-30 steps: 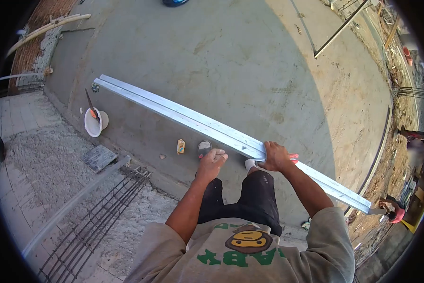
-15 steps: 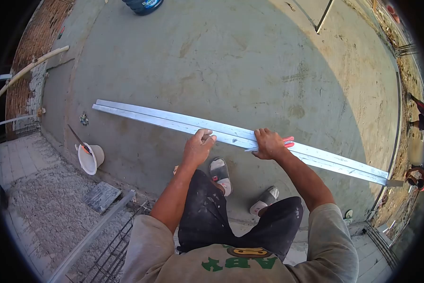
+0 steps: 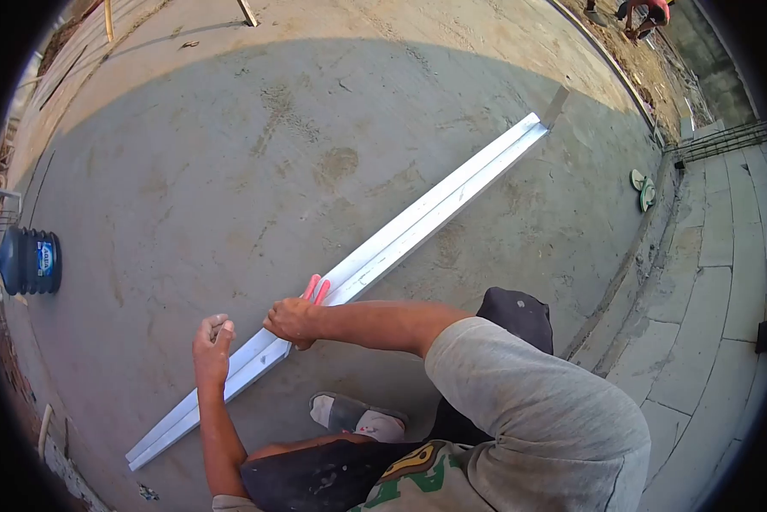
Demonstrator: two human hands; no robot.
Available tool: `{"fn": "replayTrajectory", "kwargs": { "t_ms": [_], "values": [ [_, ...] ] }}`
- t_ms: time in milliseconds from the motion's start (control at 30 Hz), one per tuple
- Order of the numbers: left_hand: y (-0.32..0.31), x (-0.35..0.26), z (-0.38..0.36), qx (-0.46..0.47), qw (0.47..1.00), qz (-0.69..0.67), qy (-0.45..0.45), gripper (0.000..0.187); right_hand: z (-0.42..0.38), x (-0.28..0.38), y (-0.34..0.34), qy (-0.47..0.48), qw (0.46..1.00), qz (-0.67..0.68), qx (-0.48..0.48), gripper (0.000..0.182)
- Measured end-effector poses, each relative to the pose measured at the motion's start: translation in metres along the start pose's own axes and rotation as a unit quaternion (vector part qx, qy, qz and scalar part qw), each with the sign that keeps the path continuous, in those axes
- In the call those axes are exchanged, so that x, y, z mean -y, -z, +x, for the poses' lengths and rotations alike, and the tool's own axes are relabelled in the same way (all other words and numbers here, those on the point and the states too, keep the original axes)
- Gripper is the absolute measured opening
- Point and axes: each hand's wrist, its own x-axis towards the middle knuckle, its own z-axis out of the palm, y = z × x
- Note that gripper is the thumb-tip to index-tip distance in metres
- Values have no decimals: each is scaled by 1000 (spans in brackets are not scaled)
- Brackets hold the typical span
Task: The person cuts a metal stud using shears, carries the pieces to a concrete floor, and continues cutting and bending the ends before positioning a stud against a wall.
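A long pale metal channel (image 3: 426, 209) slants across the concrete floor in front of me, and a darker strip (image 3: 557, 108) sticks out at its far end. My right hand (image 3: 291, 322) is closed around a red-handled hand tool (image 3: 317, 288), which looks like tin snips, and rests at the channel. The tool's blades are mostly hidden beneath the hand. My left hand (image 3: 212, 348) is raised at the channel's far edge, its forearm crossing over the metal. Its thumb and fingers are curled together; whatever they pinch, if anything, is too small to make out.
A blue water jug (image 3: 37, 261) stands at the left. Pale flip-flops (image 3: 644, 191) lie by the slab's right edge, near pale blocks (image 3: 691, 316) and rebar (image 3: 725, 142). My sandalled foot (image 3: 358, 418) is beside the channel. Another person (image 3: 644, 17) crouches at the top right.
My view has swung to the right, so the channel now slants up to the right. My left hand has lifted from the channel's near side. The right hand still grips the red-handled tool.
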Motion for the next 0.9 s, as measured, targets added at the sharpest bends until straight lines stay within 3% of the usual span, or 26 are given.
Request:
{"fn": "replayTrajectory", "kwargs": {
  "t_ms": [200,367,467,500,633,767,833,900],
  "values": [
    [-36,-34,1,58,993,99,-39,36,-25,-43,22,-30,998,10,59,46],
    [-31,-27,5,44,991,123,-33,37,-73,-131,12,-162,984,-55,39,42],
    [-34,-58,-5,45,987,150,-21,38,-97,-152,37,-205,970,-21,126,37],
    [-35,-67,-5,60,980,186,-21,39,-102,-156,39,-199,973,-37,114,34],
    [-43,-111,9,157,935,312,-58,47,-107,-157,35,-159,958,-96,219,44],
    [-83,-152,35,110,918,352,-145,48,-100,-151,28,-154,959,-112,210,30],
    [-115,-149,52,38,926,335,-170,48,-101,-150,25,-160,968,-91,172,27],
    [-143,-154,52,-6,958,263,-118,50,-107,-153,36,-178,977,-57,107,24]
  ]
}}
